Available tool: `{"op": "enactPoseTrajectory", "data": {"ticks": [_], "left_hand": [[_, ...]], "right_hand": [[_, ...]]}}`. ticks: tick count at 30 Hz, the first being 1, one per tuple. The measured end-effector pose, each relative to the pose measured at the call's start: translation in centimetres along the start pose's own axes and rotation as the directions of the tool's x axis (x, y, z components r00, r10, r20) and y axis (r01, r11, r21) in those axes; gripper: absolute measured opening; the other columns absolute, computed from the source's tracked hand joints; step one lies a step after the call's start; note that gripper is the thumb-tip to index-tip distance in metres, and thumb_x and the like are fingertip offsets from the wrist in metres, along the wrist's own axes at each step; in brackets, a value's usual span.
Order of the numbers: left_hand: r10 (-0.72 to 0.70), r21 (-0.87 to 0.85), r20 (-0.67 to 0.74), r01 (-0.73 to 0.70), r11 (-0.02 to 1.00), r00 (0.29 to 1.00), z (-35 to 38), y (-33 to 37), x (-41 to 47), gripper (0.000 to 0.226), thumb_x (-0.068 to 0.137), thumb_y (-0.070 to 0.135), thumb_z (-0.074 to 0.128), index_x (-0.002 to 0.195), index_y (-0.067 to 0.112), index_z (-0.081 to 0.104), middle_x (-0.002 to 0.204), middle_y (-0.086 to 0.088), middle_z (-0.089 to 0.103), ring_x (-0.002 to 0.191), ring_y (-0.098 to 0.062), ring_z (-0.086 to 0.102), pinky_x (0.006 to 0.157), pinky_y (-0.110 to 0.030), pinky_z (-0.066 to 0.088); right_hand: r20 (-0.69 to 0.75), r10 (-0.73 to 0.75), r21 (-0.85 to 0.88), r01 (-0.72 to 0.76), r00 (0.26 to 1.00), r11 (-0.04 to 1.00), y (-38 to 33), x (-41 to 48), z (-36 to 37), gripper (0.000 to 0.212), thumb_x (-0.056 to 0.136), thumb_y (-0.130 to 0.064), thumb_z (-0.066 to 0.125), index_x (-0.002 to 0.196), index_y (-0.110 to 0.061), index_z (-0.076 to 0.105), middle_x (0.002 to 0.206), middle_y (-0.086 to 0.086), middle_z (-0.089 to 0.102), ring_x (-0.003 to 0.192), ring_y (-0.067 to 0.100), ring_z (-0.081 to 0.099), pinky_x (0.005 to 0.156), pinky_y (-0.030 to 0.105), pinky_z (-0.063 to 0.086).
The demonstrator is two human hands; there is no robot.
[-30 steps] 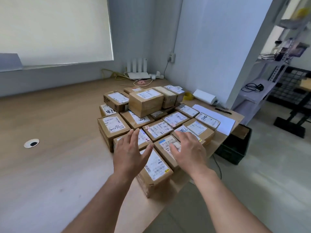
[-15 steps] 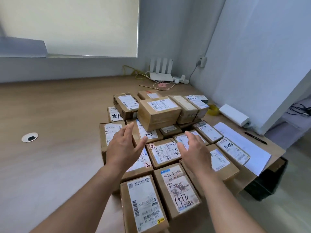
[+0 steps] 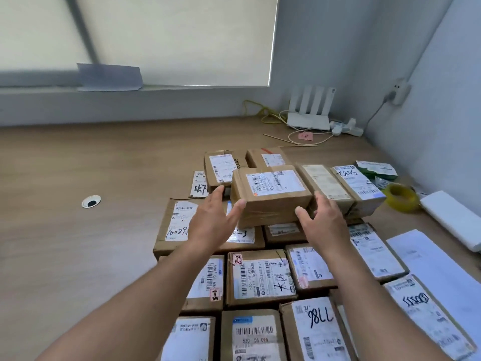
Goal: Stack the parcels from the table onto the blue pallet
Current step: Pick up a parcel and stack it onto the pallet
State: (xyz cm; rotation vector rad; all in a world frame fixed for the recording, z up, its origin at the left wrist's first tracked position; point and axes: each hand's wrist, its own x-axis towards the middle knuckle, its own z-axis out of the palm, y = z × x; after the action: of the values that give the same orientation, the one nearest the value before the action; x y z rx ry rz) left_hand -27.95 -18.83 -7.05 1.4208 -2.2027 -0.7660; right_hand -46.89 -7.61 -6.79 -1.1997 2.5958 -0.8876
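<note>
looks barely begun: parcels (image 3: 260,280) crowd the desk (image 3: 91,256), blue pallet out of view. left hand (image 3: 214,221) and right hand (image 3: 326,224), fingers spread, flank the top parcel (image 3: 270,196) between them, ungripped.

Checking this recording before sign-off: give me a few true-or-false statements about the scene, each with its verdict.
1. The left hand and right hand flank the top box. True.
2. Nothing lies under the top box. False: it rests on other parcels.
3. A yellow tape roll lies right of the parcels. True.
4. The left hand is a closed fist. False: its fingers are extended.
</note>
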Motion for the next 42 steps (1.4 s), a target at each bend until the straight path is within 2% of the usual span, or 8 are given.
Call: {"op": "enactPoseTrajectory", "data": {"ticks": [4,11,15,18,23,32,38,42], "left_hand": [[-0.078,-0.074,0.004,0.078,0.994,0.997,1.6,1.5,2.2,0.072,0.088,0.066,0.039,0.145,0.023,0.031,0.143,0.000,0.046,0.129,-0.020,0.044,0.102,-0.047,0.043],[-0.217,-0.266,0.042,0.220,0.938,0.975,2.9,2.7,2.5,0.057,0.095,0.056,0.038,0.141,0.021,0.041,0.129,0.002,0.056,0.113,-0.018,0.053,0.094,-0.040,0.047],[-0.243,-0.256,-0.109,0.209,0.944,0.964,2.2,2.8,2.0,0.045,0.098,0.047,0.040,0.131,0.019,0.052,0.119,-0.001,0.057,0.100,-0.015,0.050,0.079,-0.032,0.042],[-0.291,-0.226,-0.084,0.266,0.937,0.953,2.0,2.0,1.5,0.053,0.096,0.048,0.043,0.137,0.015,0.047,0.128,-0.007,0.053,0.108,-0.021,0.052,0.091,-0.038,0.046],[-0.313,-0.280,0.009,0.302,0.911,0.950,1.9,0.9,0.0,0.075,0.074,0.069,0.041,0.134,0.026,0.050,0.123,-0.004,0.058,0.105,-0.020,0.059,0.090,-0.045,0.051],[-0.244,-0.466,0.174,0.298,0.833,0.954,1.3,0.4,-2.8,0.033,0.100,0.035,0.043,0.133,0.033,0.043,0.118,0.007,0.059,0.106,-0.015,0.059,0.095,-0.041,0.049],[-0.205,-0.507,0.144,0.249,0.825,0.968,1.1,-0.5,-4.6,0.048,0.100,0.025,0.045,0.145,0.034,0.032,0.124,0.006,0.060,0.111,-0.015,0.059,0.100,-0.042,0.048],[-0.217,-0.538,0.075,0.223,0.813,0.973,0.7,-1.8,-6.0,0.050,0.100,0.022,0.045,0.146,0.033,0.031,0.129,0.008,0.058,0.118,-0.014,0.056,0.105,-0.042,0.043]], "right_hand": [[0.097,-0.017,-0.012,0.018,0.995,1.000,0.7,2.7,0.0,0.064,0.098,-0.039,0.046,0.150,-0.011,0.024,0.152,0.009,0.034,0.138,0.026,0.033,0.110,0.041,0.032],[0.170,-0.044,0.078,0.031,0.985,0.996,1.5,3.6,0.3,0.049,0.101,-0.034,0.042,0.140,-0.005,0.041,0.139,0.013,0.048,0.127,0.028,0.044,0.101,0.037,0.037],[0.228,-0.007,0.243,-0.050,0.974,0.969,2.1,3.8,0.5,0.048,0.100,-0.044,0.038,0.129,-0.009,0.055,0.125,0.008,0.060,0.111,0.023,0.056,0.091,0.036,0.045],[0.296,-0.020,0.323,-0.080,0.955,0.943,2.7,3.5,1.2,0.040,0.100,-0.045,0.038,0.108,-0.016,0.064,0.101,0.002,0.067,0.091,0.017,0.061,0.080,0.037,0.051],[0.476,0.011,0.550,-0.307,0.879,0.777,3.3,3.4,2.1,0.049,0.096,-0.046,0.048,0.136,-0.018,0.049,0.118,0.002,0.064,0.103,0.019,0.062,0.087,0.038,0.053],[0.605,-0.194,0.720,-0.427,0.772,0.547,4.0,2.3,2.3,0.035,0.096,-0.022,0.046,0.130,-0.017,0.053,0.110,0.003,0.071,0.093,0.014,0.067,0.073,0.025,0.052],[0.605,-0.274,0.717,-0.363,0.747,0.595,4.5,1.7,2.3,0.075,0.074,-0.032,0.068,0.142,-0.031,0.038,0.115,0.002,0.070,0.107,0.022,0.066,0.099,0.043,0.049],[0.581,-0.296,0.711,-0.296,0.759,0.638,4.3,0.7,2.7,0.093,0.055,-0.044,0.079,0.139,-0.047,0.037,0.121,0.005,0.066,0.108,0.023,0.065,0.099,0.045,0.049]]}}
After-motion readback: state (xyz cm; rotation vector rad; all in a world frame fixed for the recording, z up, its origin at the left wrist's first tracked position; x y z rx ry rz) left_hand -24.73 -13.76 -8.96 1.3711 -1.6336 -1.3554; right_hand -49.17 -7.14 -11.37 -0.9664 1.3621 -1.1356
